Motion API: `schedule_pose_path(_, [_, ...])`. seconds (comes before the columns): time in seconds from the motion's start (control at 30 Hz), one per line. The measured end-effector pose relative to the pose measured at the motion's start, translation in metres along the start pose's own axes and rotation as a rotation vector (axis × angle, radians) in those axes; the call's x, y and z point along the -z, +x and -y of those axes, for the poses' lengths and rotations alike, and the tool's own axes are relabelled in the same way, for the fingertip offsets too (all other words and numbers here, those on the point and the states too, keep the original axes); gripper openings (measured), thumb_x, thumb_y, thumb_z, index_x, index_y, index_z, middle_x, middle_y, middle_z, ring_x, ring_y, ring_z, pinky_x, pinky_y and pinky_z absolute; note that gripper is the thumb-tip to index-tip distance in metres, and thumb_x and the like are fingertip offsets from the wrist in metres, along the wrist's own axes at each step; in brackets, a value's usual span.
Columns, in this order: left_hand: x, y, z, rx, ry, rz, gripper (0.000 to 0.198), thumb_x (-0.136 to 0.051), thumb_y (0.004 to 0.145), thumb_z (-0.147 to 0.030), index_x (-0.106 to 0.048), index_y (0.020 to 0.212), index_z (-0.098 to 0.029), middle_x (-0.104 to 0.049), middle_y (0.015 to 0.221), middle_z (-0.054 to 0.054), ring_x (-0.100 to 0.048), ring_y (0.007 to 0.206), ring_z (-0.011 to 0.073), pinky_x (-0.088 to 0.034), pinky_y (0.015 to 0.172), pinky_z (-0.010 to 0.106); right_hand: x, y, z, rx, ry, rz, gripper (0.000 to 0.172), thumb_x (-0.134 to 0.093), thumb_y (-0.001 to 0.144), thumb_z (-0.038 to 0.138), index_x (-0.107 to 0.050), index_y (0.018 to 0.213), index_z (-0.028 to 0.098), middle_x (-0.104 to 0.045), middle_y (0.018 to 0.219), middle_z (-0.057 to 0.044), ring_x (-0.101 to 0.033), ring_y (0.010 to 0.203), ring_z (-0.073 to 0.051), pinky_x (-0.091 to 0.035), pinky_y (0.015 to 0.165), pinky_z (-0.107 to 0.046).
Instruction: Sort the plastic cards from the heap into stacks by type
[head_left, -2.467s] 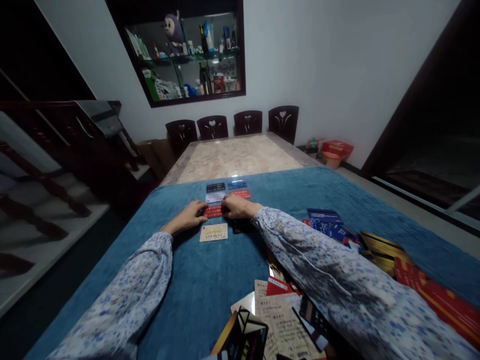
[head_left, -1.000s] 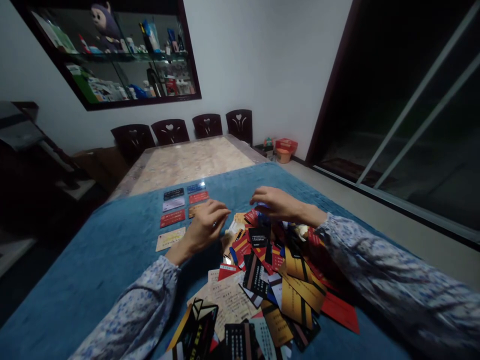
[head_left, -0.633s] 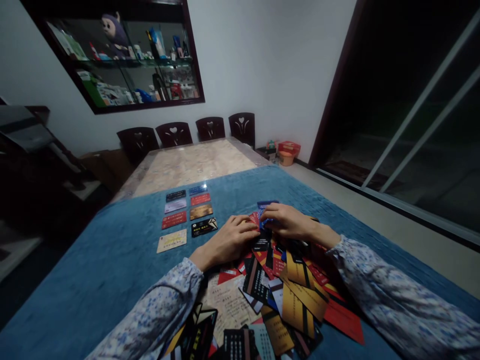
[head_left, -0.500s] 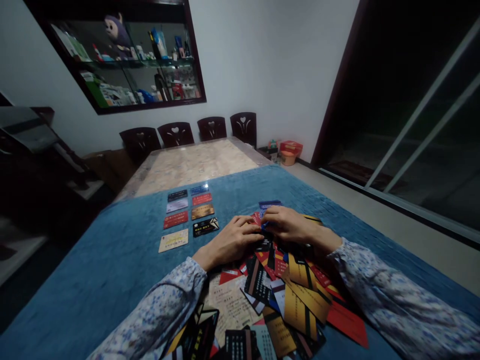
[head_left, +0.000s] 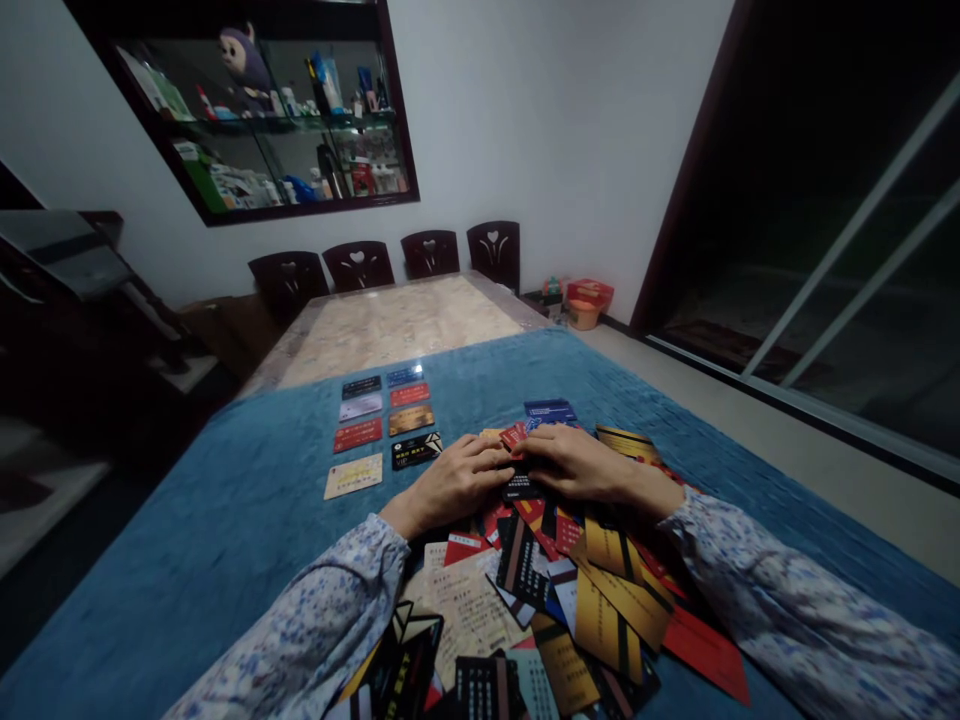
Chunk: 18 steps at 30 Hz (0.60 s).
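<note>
Both hands are over a heap of plastic cards on a blue cloth. My left hand (head_left: 456,482) bends its fingers over the left edge of a black card (head_left: 523,484) with white print. On the same card's upper right side rest the curled fingers of my right hand (head_left: 574,462). Fingertips partly cover it, and the thumbs are hidden. Just beyond the hands are a red card (head_left: 513,435) and a blue card (head_left: 550,410). Gold cards (head_left: 607,625), a red card (head_left: 705,650) and a black striped card (head_left: 523,562) overlap nearer me.
Two columns of cards lie face up at the left, with a cream card (head_left: 353,477) and a black VIP card (head_left: 417,451) nearest. The blue cloth (head_left: 225,540) covers the near part of a long table (head_left: 405,320). Dark chairs (head_left: 358,265) stand behind it.
My right hand has lowered slightly from the red and blue cards onto the black card, which has shifted a little left. The view has turned slightly left.
</note>
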<state>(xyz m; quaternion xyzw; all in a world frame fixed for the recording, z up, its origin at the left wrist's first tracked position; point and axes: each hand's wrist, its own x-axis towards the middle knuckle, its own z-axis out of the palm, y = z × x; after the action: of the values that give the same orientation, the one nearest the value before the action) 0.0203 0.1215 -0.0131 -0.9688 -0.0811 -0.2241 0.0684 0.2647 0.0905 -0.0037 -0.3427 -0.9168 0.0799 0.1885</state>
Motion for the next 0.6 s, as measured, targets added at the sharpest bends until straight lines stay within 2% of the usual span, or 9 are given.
schedule_pose_path(0.2, [0.005,-0.020,0.007,0.015,0.020,-0.122,0.018,-0.055,0.092,-0.015,-0.065,0.107,-0.016,-0.072,0.110,0.013,-0.062,0.108,0.0246,-0.053,0.087,0.040,0.000,0.001,0.008,0.052,0.044,0.004,0.031,-0.061,0.090,0.030,-0.064,0.117,0.015,-0.066,0.112,-0.014,-0.060,0.104,-0.025,-0.048,0.090,-0.040])
schedule_pose_path(0.37, [0.004,-0.033,0.009,0.108,-0.032,-0.168,0.021,-0.057,0.089,-0.013,-0.066,0.107,-0.018,-0.072,0.104,0.012,-0.062,0.106,0.0239,-0.054,0.088,0.042,0.001,0.003,0.012,0.042,0.014,0.034,0.038,-0.064,0.088,0.038,-0.065,0.117,0.014,-0.064,0.116,-0.015,-0.060,0.103,-0.026,-0.048,0.088,-0.041])
schedule_pose_path(0.6, [0.006,-0.035,0.006,0.178,-0.142,-0.214,0.019,-0.059,0.089,-0.015,-0.068,0.105,-0.017,-0.074,0.096,0.011,-0.063,0.102,0.0241,-0.054,0.086,0.043,0.001,0.005,0.012,0.073,0.040,0.025,0.026,-0.059,0.088,0.024,-0.067,0.111,0.013,-0.068,0.102,-0.013,-0.062,0.094,-0.023,-0.050,0.084,-0.037])
